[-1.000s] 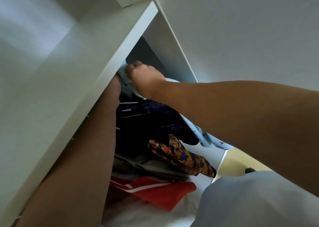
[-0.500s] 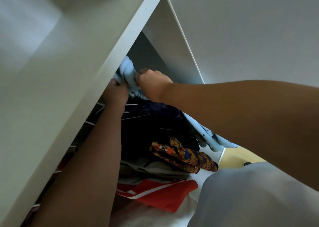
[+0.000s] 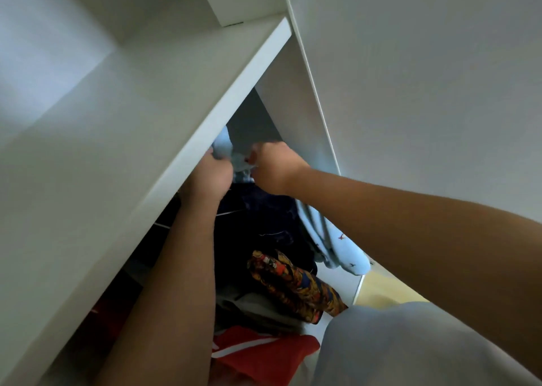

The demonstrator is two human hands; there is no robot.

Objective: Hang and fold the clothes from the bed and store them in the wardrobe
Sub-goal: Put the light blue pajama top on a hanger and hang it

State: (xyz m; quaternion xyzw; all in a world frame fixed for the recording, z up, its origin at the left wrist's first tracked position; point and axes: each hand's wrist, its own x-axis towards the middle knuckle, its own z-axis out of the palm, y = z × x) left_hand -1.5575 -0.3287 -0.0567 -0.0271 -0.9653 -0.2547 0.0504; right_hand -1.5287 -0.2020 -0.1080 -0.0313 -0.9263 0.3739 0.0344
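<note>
Both arms reach up into the white wardrobe [image 3: 176,116]. A light blue garment [image 3: 331,239] with small printed figures hangs just under the shelf edge. My left hand [image 3: 209,177] grips its bunched top at the left, partly hidden by the shelf. My right hand [image 3: 275,167] is curled round the cloth a little to the right. The rail and hanger are hidden behind the shelf and my hands. The garment's lower part drops beneath my right forearm.
Dark navy clothes [image 3: 264,209] hang right behind the blue garment. Lower down lie an orange patterned cloth [image 3: 290,283], grey cloth and a red garment [image 3: 258,353] with a white stripe. A white side panel [image 3: 296,98] closes the right. Yellow floor [image 3: 381,292] shows below.
My left hand has come out from behind the shelf edge and now grips the blue cloth. My right hand has shifted right, and the view has tilted.
</note>
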